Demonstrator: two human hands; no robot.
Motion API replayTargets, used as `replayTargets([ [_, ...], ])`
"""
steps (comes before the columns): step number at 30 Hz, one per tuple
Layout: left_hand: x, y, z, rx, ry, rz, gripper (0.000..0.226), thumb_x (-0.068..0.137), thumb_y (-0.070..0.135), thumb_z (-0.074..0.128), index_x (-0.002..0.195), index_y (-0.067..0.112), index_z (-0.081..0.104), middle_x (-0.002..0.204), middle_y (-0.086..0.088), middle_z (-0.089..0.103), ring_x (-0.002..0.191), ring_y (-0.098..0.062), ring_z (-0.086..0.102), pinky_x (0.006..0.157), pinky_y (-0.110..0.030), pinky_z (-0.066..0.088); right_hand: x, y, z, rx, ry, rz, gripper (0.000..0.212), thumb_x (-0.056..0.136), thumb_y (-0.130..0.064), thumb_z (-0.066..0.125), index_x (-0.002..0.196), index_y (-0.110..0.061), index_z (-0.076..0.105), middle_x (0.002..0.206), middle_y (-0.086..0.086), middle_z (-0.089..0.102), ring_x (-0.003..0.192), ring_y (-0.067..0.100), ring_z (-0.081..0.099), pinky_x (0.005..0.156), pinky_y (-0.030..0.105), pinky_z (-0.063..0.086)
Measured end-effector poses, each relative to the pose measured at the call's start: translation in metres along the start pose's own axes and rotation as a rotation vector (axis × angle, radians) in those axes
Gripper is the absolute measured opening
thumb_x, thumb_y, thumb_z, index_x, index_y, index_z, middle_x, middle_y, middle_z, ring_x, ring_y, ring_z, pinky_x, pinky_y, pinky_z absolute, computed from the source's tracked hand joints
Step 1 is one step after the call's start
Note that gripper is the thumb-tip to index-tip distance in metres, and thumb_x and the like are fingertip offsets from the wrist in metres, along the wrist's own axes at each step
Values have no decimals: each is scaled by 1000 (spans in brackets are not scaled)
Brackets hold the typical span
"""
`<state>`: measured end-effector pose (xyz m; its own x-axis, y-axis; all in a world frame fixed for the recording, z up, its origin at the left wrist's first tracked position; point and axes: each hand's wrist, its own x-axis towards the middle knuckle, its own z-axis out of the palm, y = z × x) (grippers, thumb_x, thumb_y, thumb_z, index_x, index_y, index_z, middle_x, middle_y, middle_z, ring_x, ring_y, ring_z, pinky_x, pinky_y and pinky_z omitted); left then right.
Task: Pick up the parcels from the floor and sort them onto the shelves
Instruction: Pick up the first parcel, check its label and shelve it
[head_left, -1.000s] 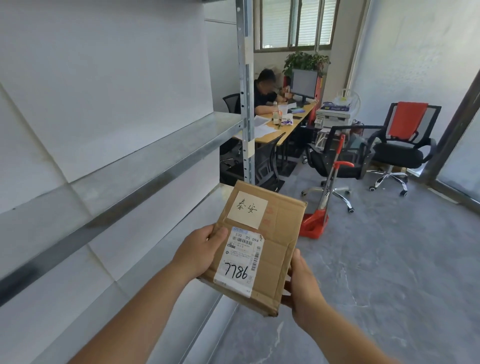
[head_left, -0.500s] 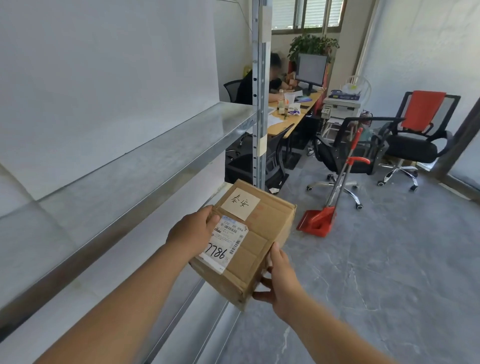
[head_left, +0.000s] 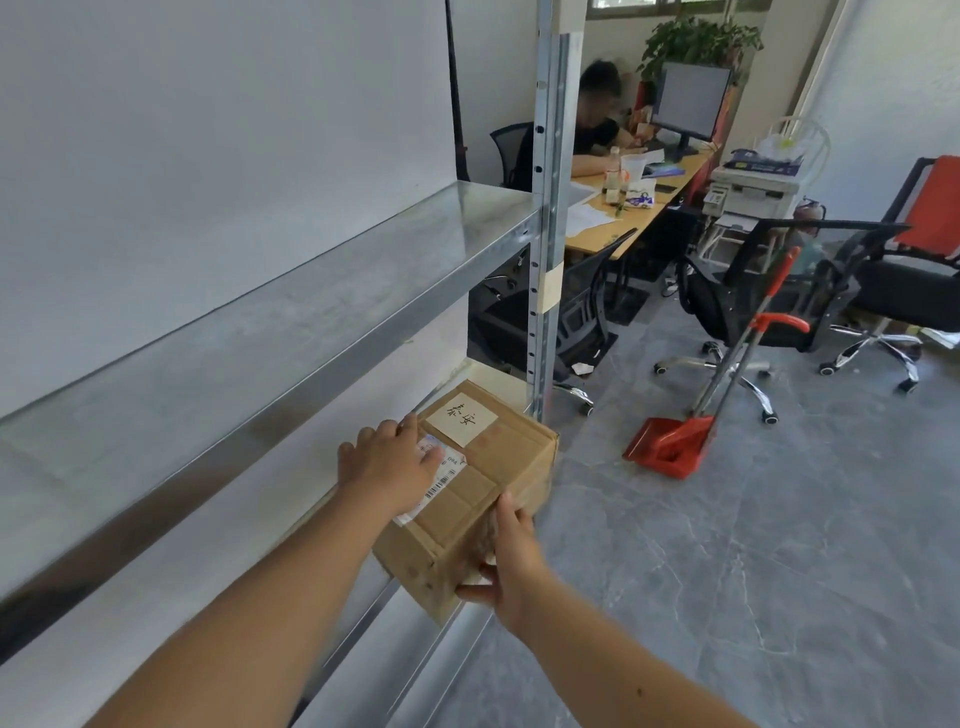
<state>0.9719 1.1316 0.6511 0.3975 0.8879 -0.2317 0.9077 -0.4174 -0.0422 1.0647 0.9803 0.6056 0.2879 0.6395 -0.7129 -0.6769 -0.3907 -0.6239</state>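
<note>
At the lower shelf's (head_left: 470, 376) front edge, both hands gripped a cardboard parcel (head_left: 483, 488): the left hand (head_left: 389, 462) lay flat on its labelled top, the right hand (head_left: 511, 558) cupped its near corner. Its long axis ran away from the viewer toward the steel upright (head_left: 548, 208), top face tilted up, far end over the shelf.

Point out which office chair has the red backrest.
It is the office chair at the far right edge, by the wall. Its backrest is bright red, while the other chairs nearer the desk are all black.
</note>
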Motion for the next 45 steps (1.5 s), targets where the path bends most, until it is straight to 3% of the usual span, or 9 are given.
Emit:
replayTargets([
  [3, 15, 0, 4, -66, -9, -2, 77, 105, 65, 29, 170, 25, 19, 170, -7, 33, 150, -34, 34, 118, -53, 31, 27, -3, 3, 20, -31, 11, 66, 107, -62, 45, 164, -39, 23, 168, 5, 38, 151, 41, 45, 73, 56, 66],
  [10, 35, 3, 13, -118, 13, -65, 89, 98, 74, 35, 169, 21, 22, 175, -8, 23, 157, -32, 23, 121, -56, 22, 61, -15, 11, -20, -62, 27, 62, 107, -61, 46, 162, -38, 31, 170, 4, 38, 152, 40, 45, 71, 55, 68],
  [15, 35, 1, 15, -136, 90, -82, 71, 105, 57, 39, 164, 17, 37, 175, -7, 26, 157, -33, 26, 125, -51, 21, 66, -26, 24, -20, -101, 52, 57, 109, -59, 43, 161, -38, 33, 169, 6, 36, 152, 39, 44, 89, 60, 65],
  [18, 29, 3, 15, -163, 72, -71, 73, 103, 64, 38, 165, 25, 36, 176, -4, 25, 160, -31, 23, 127, -51, 18, 75, -25, 29, 36, -109, 79, 63, 108, -59, 44, 166, -39, 29, 173, 6, 32, 153, 41, 43, 85, 60, 67],
  [27, 23, -3, 21, -174, 93, -94, 89, 90, 86, 38, 163, 36, 36, 177, -2, 27, 164, -26, 18, 128, -56, 15, 96, -32, 42, 125, -107, 99, 58, 109, -54, 50, 163, -36, 37, 170, 10, 37, 124, 41, 59, 71, 56, 67],
  [32, 27, -6, 16, -202, 53, -101, 92, 89, 86, 43, 165, 36, 34, 178, -2, 25, 164, -27, 16, 129, -55, 13, 100, -35, 44, 182, -26, 158, 52, 103, -47, 67, 146, -25, 49, 166, 12, 39, 150, 43, 43, 76, 66, 64],
  [34, 28, -5, 15, -203, 42, -102, 92, 89, 85, 43, 165, 35, 34, 178, -2, 25, 164, -27, 17, 129, -55, 13, 101, -36, 43, 172, -33, 163, 40, 102, -45, 69, 132, -26, 51, 163, 12, 42, 149, 43, 45, 78, 68, 64],
  [38, 27, -7, 15, -208, 64, -92, 93, 89, 86, 43, 165, 35, 34, 177, -1, 27, 164, -27, 18, 129, -56, 15, 101, -38, 42, 139, -56, 154, 36, 104, -44, 66, 129, -23, 53, 155, 14, 51, 137, 40, 55, 82, 67, 63],
  [45, 14, -9, 18, -240, 66, -117, 88, 94, 81, 41, 167, 34, 29, 180, -1, 15, 167, -26, 2, 129, -62, 6, 104, -34, 26, 51, 34, 133, 67, 99, -38, 75, 155, -15, 48, 161, 13, 44, 147, 39, 49, 89, 63, 65],
])
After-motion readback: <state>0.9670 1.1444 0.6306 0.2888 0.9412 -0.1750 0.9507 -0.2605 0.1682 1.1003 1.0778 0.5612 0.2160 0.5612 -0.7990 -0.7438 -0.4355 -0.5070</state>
